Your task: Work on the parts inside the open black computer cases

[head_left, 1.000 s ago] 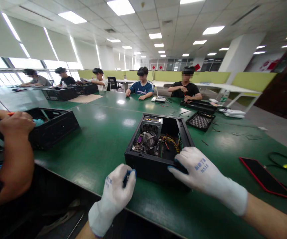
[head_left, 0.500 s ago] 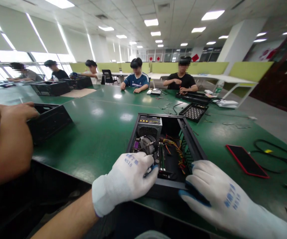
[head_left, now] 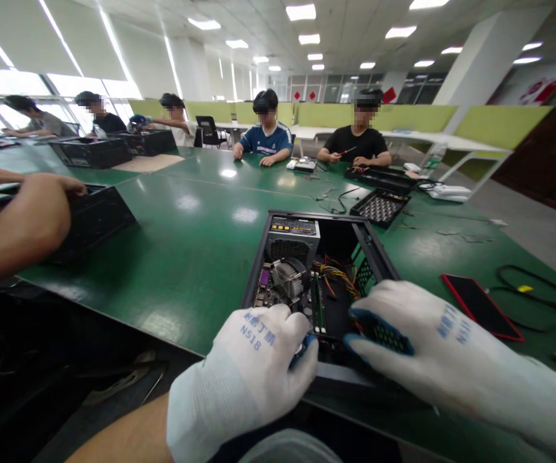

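Note:
An open black computer case (head_left: 329, 373) lies in front of me at the table's edge. Inside it are a power supply (head_left: 293, 230), a round metal CPU cooler (head_left: 290, 278), memory sticks (head_left: 317, 302) and red-yellow cables (head_left: 334, 275). My left hand (head_left: 266, 357), in a white glove with blue fingertips, is over the near left corner. Its thumb and fingers are pinched on something small that I cannot make out. My right hand (head_left: 398, 328), gloved alike, reaches over the right side wall. Its thumb and fingers are apart, with nothing visible between them.
A red-edged flat black device (head_left: 481, 305) and a black cable (head_left: 548, 276) lie to the right. Beyond the case is a perforated black panel (head_left: 379, 207). At left, a co-worker's arm (head_left: 31, 215) reaches into another case (head_left: 94, 222). Across the table, a person holds a screwdriver (head_left: 348, 153).
My right hand has moved from the near right corner inward over the case. My left hand stays pinched at the near left. The view has shifted slightly.

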### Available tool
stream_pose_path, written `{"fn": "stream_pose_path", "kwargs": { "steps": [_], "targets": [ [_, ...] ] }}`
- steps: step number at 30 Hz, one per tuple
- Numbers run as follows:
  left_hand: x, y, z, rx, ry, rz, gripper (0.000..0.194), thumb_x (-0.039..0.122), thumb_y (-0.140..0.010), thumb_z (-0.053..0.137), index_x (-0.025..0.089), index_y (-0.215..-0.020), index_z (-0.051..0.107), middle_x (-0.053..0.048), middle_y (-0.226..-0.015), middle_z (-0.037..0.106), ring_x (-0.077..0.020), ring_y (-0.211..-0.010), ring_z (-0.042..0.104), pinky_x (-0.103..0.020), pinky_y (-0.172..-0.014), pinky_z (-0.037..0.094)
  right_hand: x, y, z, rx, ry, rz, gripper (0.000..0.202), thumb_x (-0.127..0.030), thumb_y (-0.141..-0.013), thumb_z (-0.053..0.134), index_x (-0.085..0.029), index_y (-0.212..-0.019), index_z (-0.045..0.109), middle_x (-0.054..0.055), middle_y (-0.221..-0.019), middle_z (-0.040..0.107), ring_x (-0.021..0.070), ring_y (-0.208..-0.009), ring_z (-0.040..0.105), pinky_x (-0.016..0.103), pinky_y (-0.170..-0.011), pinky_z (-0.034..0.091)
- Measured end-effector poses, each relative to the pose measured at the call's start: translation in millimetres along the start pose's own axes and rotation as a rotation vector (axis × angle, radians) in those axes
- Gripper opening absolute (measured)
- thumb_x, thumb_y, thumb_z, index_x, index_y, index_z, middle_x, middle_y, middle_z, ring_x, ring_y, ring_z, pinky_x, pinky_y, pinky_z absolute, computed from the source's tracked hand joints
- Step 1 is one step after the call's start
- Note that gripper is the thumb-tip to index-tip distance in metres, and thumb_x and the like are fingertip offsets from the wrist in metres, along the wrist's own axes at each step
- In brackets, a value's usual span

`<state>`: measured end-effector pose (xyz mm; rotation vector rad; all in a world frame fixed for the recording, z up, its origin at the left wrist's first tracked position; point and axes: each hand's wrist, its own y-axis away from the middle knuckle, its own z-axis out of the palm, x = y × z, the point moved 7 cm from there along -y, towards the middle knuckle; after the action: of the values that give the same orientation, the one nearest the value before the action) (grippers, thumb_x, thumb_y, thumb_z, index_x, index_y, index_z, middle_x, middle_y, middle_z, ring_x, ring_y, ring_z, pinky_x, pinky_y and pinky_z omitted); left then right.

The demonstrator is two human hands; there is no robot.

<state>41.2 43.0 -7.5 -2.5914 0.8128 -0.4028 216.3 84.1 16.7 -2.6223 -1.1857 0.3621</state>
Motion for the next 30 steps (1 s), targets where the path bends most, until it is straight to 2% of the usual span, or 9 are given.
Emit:
{"fn": "stream_pose_path", "kwargs": {
  "steps": [4, 8, 11, 14, 17, 20, 22, 25, 30],
  "targets": [
    [-2.4, 1.4, 1.2, 0.003, 0.004, -0.023, 0.014, 0.03, -0.102, 0.05, 0.022, -0.094, 0.059, -0.003, -0.082, 0.066, -0.0221, -0.071, 0.063, -0.034, -0.063, 0.046, 17.2, -51.0, 28.2, -0.18, 0.159, 0.067, 0.053, -0.064, -0.098, 0.052, -0.019, -0.118, 0.071, 0.014, -0.109, 0.077, 0.0325, -0.1, 0.072, 0.043, -0.085, 0.053],
    [-4.8, 2.3, 2.3, -0.006, 0.013, -0.051, 0.017, 0.031, -0.102, 0.05, 0.022, -0.09, 0.058, -0.003, -0.079, 0.064, -0.0213, -0.07, 0.062, -0.035, -0.062, 0.044, 29.1, -92.4, 67.4, -0.396, 0.244, 0.122, 0.067, -0.066, -0.097, 0.052, -0.008, -0.129, 0.065, 0.022, -0.116, 0.075, 0.0379, -0.11, 0.071, 0.044, -0.09, 0.052],
    [-4.4, 2.7, 2.6, -0.001, 0.006, -0.05, 0.019, 0.031, -0.102, 0.049, 0.022, -0.088, 0.058, -0.003, -0.078, 0.063, -0.0203, -0.068, 0.061, -0.034, -0.061, 0.044, 33.5, -111.3, 92.8, -0.48, 0.232, 0.16, 0.064, -0.063, -0.095, 0.055, -0.007, -0.125, 0.064, 0.022, -0.112, 0.077, 0.036, -0.108, 0.073, 0.04, -0.086, 0.053],
    [-4.1, 2.6, 2.7, 0.01, 0.012, -0.053, 0.019, 0.031, -0.102, 0.05, 0.021, -0.088, 0.059, -0.003, -0.078, 0.063, -0.0194, -0.068, 0.061, -0.033, -0.062, 0.044, 34.2, -120.5, 106.4, -0.47, 0.232, 0.19, 0.052, -0.055, -0.092, 0.059, -0.01, -0.116, 0.065, 0.019, -0.105, 0.078, 0.0336, -0.1, 0.075, 0.037, -0.077, 0.053],
    [-4.1, 2.5, 3.0, 0.016, 0.03, -0.058, 0.019, 0.03, -0.102, 0.051, 0.022, -0.087, 0.059, -0.003, -0.077, 0.063, -0.0191, -0.068, 0.061, -0.032, -0.062, 0.045, 29.0, -121.8, 103.5, -0.42, 0.237, 0.184, 0.044, -0.049, -0.086, 0.062, -0.015, -0.115, 0.063, 0.015, -0.104, 0.078, 0.0316, -0.096, 0.076, 0.035, -0.073, 0.052],
    [-3.0, 2.6, 2.6, 0.028, 0.022, -0.044, 0.018, 0.029, -0.102, 0.05, 0.021, -0.089, 0.059, -0.003, -0.077, 0.063, -0.0201, -0.069, 0.061, -0.034, -0.061, 0.045, 22.1, -117.4, 86.1, -0.362, 0.246, 0.132, 0.036, -0.043, -0.084, 0.063, -0.019, -0.111, 0.062, 0.013, -0.109, 0.077, 0.0312, -0.101, 0.074, 0.035, -0.078, 0.051],
    [-2.1, 2.6, 2.1, 0.036, 0.009, -0.027, 0.017, 0.029, -0.103, 0.049, 0.021, -0.092, 0.059, -0.003, -0.078, 0.063, -0.021, -0.069, 0.06, -0.035, -0.06, 0.044, 23.4, -111.8, 71.5, -0.334, 0.281, 0.113, 0.028, -0.041, -0.085, 0.061, -0.021, -0.105, 0.063, 0.012, -0.105, 0.077, 0.0316, -0.099, 0.074, 0.036, -0.078, 0.051],
    [-1.9, 2.5, 2.2, 0.024, 0.004, -0.012, 0.017, 0.029, -0.103, 0.049, 0.021, -0.091, 0.058, -0.003, -0.078, 0.062, -0.0215, -0.069, 0.06, -0.035, -0.059, 0.044, 37.9, -101.7, 57.4, -0.355, 0.402, 0.127, 0.028, -0.039, -0.084, 0.061, -0.02, -0.104, 0.064, 0.013, -0.098, 0.077, 0.0332, -0.093, 0.075, 0.038, -0.073, 0.051],
    [0.3, 2.1, 3.3, 0.002, -0.011, 0.012, 0.015, 0.028, -0.103, 0.05, 0.024, -0.09, 0.055, -0.002, -0.08, 0.063, -0.0222, -0.07, 0.06, -0.037, -0.059, 0.043, 68.5, -93.8, 58.4, -0.467, 0.616, 0.173, 0.032, -0.032, -0.081, 0.062, -0.017, -0.109, 0.066, 0.017, -0.098, 0.077, 0.036, -0.092, 0.074, 0.041, -0.072, 0.05]
  ]
}}
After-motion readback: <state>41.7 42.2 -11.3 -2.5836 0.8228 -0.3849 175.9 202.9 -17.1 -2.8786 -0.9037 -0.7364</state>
